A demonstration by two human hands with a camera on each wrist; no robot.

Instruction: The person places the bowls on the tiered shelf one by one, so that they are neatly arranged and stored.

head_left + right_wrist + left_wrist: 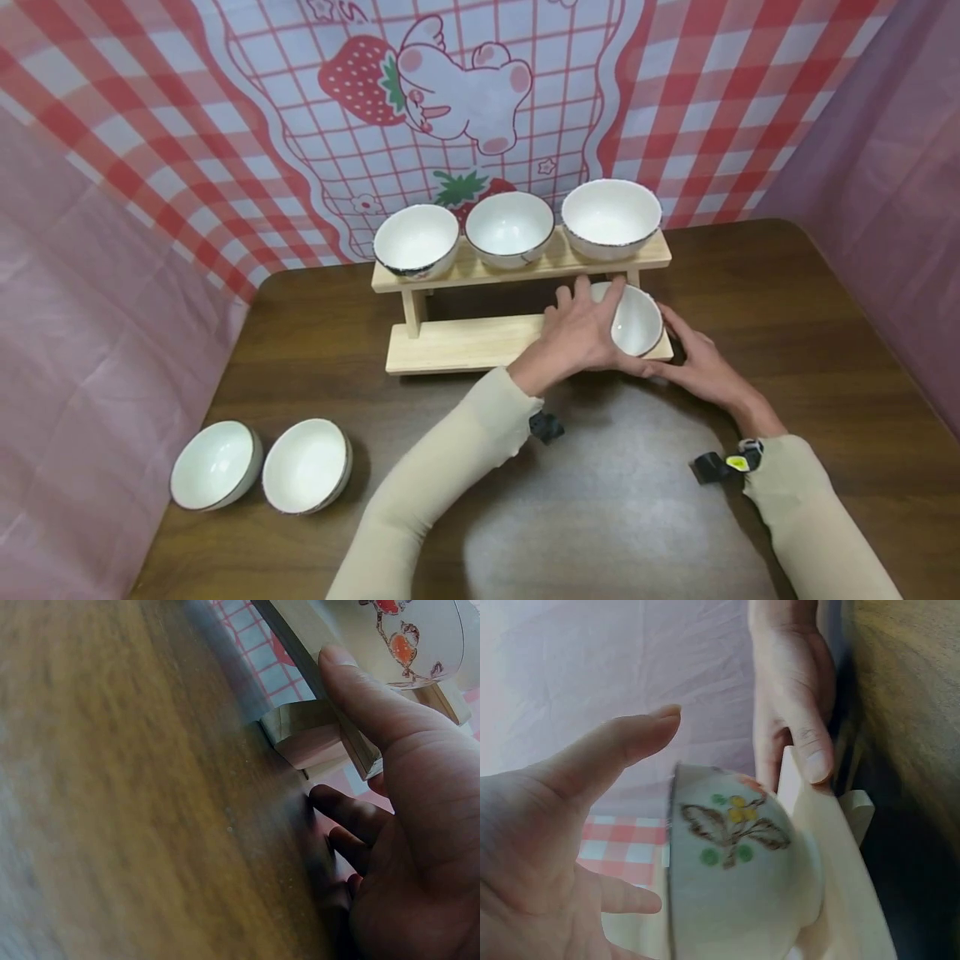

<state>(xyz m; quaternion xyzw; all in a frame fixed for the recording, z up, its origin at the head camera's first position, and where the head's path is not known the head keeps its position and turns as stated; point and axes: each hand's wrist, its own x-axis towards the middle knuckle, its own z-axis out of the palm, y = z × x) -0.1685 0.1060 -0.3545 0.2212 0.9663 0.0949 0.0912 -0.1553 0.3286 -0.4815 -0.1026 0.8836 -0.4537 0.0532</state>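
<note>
A white bowl [637,322] stands at the right end of the lower board of a two-tier wooden stand [457,344]. Its outside carries a painted flower and leaves, visible in the left wrist view. My left hand [581,329] is spread over the bowl's left side. In the left wrist view, the thumb and fingers show a gap from the rim of the bowl [731,862]. At the stand's right end, my right hand [701,362] grips the lower board, thumb on the front edge and fingers around the end [360,754].
Three more bowls line the upper board: left [417,242], middle [510,229] and right [611,218]. Two bowls [216,467] [306,467] sit close together on the brown table [585,517] at front left. A red checked cloth [697,108] hangs behind the stand.
</note>
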